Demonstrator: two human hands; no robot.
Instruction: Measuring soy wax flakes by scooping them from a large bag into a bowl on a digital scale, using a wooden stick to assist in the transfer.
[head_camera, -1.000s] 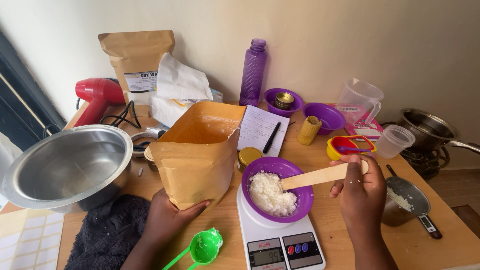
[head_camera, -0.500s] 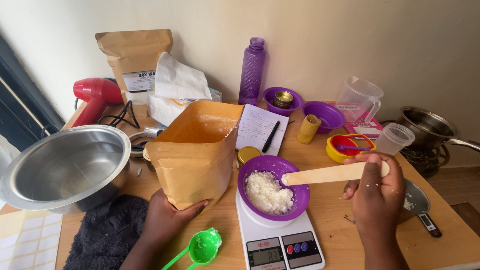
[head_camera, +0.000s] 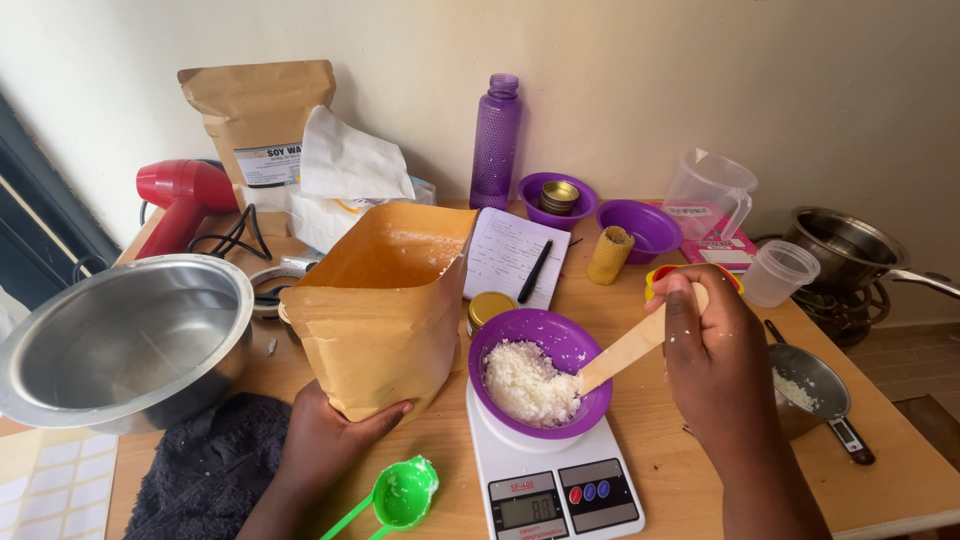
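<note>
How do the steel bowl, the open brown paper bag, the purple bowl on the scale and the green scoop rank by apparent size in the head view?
1 and 2. Steel bowl and open brown paper bag: alike, so unranked.
3. Purple bowl.
4. Green scoop, though nearest the camera.

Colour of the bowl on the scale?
Purple: the bowl on the white scale holds white flakes; seen best in the head view.

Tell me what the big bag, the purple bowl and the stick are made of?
The bag held by the left hand looks like brown paper: matte, creased, stiff folded edges. The bowl seems to be plastic: smooth, evenly purple, slightly shiny. The stick in the right hand looks like pale bare wood, flat and unpainted, though grain is too fine to see.
</note>
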